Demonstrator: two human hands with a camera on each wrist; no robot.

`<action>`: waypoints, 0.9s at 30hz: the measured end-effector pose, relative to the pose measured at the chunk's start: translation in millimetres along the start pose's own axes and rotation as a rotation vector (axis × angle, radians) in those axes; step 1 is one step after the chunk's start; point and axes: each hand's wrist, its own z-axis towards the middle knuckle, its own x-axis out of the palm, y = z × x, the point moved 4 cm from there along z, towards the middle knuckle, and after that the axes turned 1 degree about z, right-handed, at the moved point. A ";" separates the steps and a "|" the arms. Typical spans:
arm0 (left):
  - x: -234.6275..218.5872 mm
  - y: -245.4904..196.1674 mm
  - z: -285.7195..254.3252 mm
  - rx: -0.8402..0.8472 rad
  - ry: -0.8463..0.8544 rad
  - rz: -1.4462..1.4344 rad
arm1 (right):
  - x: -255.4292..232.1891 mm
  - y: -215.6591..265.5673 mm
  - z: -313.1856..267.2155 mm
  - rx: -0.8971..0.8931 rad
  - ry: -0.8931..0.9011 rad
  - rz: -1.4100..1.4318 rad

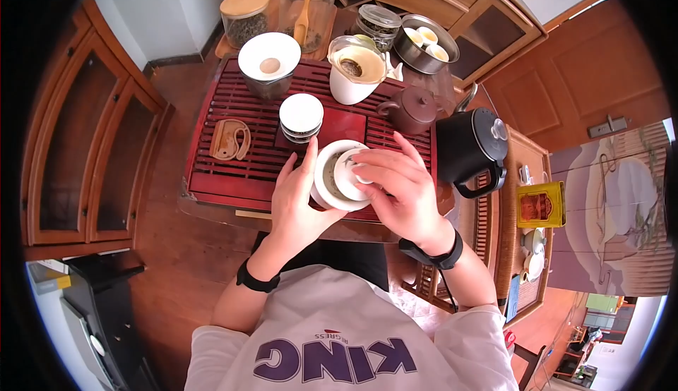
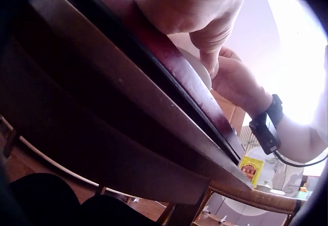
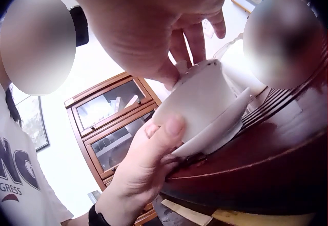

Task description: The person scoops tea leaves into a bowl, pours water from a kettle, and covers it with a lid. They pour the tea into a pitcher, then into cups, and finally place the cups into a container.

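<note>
A white lidded tea bowl, a gaiwan, sits with its white saucer at the tea tray's front edge. My left hand grips it from the left, thumb against the bowl's side. My right hand pinches the knob of the white lid from above. The lid lies askew toward the right, and dark leaves show in the gap at the left. Just beyond stands a stack of white cups. In the left wrist view the tray edge hides most of the bowl.
On the red slatted tray stand a white funnel-like strainer over a vessel, a white pitcher with a strainer, a brown teapot and a wooden piece. A black kettle stands right; jars stand behind.
</note>
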 end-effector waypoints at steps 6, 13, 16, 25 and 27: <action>-1.1 -0.3 -0.8 -0.026 0.029 0.057 | -17.2 -12.6 -2.6 0.048 -0.035 -0.093; 0.2 1.8 -0.9 -0.040 0.031 0.036 | -6.0 2.2 7.8 -0.015 -0.073 -0.026; -0.1 1.8 -0.4 -0.027 0.025 0.038 | 9.6 8.4 10.6 -0.036 -0.011 0.016; 0.6 1.0 0.2 -0.020 -0.023 0.022 | 15.6 -2.2 18.1 -0.051 0.018 0.002; 1.6 2.5 -0.9 -0.007 0.009 -0.016 | 12.5 -3.2 17.6 -0.060 0.009 -0.038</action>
